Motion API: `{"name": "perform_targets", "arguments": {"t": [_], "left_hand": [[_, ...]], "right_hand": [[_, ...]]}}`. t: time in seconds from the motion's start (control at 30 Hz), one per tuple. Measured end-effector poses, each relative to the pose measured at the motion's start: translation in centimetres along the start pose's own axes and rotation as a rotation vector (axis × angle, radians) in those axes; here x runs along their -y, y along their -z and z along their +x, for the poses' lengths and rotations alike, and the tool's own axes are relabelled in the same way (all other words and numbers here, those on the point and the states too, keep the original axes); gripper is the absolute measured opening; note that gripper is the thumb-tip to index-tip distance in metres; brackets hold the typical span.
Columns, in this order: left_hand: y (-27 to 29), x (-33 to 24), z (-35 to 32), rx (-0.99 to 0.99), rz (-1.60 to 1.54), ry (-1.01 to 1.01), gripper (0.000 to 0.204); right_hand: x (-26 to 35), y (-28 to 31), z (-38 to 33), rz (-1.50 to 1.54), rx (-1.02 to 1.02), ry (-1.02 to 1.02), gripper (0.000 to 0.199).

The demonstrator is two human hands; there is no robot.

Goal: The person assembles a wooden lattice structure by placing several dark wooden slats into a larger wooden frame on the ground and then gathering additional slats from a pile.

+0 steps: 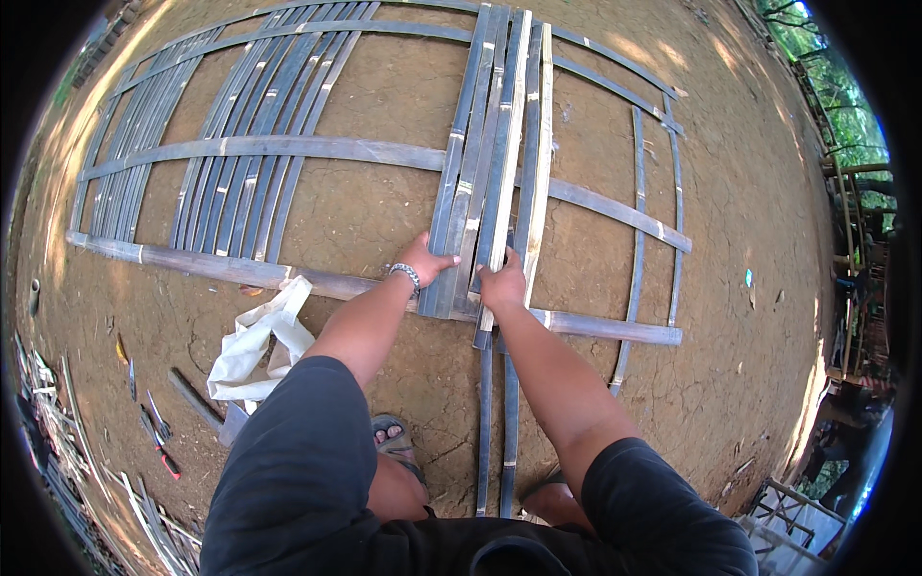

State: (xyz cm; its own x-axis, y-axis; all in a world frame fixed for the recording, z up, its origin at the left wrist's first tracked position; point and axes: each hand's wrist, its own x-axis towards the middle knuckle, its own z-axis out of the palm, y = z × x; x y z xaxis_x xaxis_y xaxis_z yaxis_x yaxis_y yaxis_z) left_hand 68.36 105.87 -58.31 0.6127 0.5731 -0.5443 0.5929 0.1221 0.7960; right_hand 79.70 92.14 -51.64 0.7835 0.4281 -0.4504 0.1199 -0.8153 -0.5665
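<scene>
A bundle of long dark bamboo slats [451,206] lies lengthwise across a bamboo lattice frame [317,147] on the ground. Along its right side, some slats show pale, freshly split edges. My left hand [429,261] grips the bundle's left edge near its close end, thumb on top and fingertips partly hidden. Closed around a pale-edged bamboo slat [497,230] is my right hand [504,280], just to the right. Beneath both hands runs the frame's thick near bamboo pole [211,264].
Left of my legs lies a crumpled white cloth sack [252,350] beside a wooden-handled blade [197,398]. Farther left are a knife [132,377] and a red-handled tool [158,446]. Split bamboo strips [144,518] litter the lower left. Two narrow slats [485,432] extend between my feet.
</scene>
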Motion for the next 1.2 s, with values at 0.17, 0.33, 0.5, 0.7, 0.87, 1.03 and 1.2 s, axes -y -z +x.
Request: {"name": "perform_targets", "arguments": {"t": [0.17,0.33,0.5,0.7,0.87,1.03,1.2], "left_hand": [[0.0,-2.9,-2.7,-0.17,0.122,-0.065,0.093],[-0.1,-6.1,-5.5,-0.217,0.773,-0.465,0.086],[-2.6,-6.9,-5.8,0.109,1.105,-0.699,0.076],[-3.4,-7.5,-6.3,0.208,1.169,-0.596,0.075],[-3.7,-7.4,-6.3,0.177,1.161,-0.635,0.073],[-4.2,-7.7,-6.5,0.167,1.188,-0.635,0.072],[-4.0,-7.2,-6.5,0.147,1.184,-0.638,0.073]], "right_hand": [[-0.8,0.5,0.3,0.054,-0.087,-0.031,0.052],[-3.7,1.3,1.6,0.073,-0.139,-0.019,0.047],[-8.2,0.8,4.1,0.165,-0.116,-0.003,0.047],[-6.7,2.2,1.3,0.073,-0.16,-0.013,0.048],[-6.4,4.0,0.3,0.033,-0.225,0.026,0.047],[-8.8,3.1,1.3,0.113,-0.236,0.012,0.046],[-7.2,3.2,-0.1,0.125,-0.248,0.108,0.04]]}}
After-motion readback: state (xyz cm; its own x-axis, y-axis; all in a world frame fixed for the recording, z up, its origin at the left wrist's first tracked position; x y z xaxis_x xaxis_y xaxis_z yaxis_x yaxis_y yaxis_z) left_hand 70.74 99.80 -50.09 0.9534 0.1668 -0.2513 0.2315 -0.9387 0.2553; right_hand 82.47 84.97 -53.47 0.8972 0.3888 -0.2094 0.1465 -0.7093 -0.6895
